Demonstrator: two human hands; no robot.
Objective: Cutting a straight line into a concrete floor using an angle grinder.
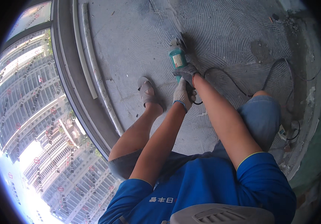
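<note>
A teal angle grinder points away from me over the grey floor, its dark disc on edge at the far end. Wrapped round the body of the tool is my right hand in a dark grey glove. Closer to me, my left hand in a pale knitted glove is closed on its rear end. A black power cord runs from there off to the right. Whether the disc touches the floor is hard to make out. Beyond it a thin line crosses the floor.
At left a large window has a dark frame, with two long pale pipes on the floor beside it. My sandalled left foot is planted near them. Rubble lies along the right wall, and cord loops cross the floor there.
</note>
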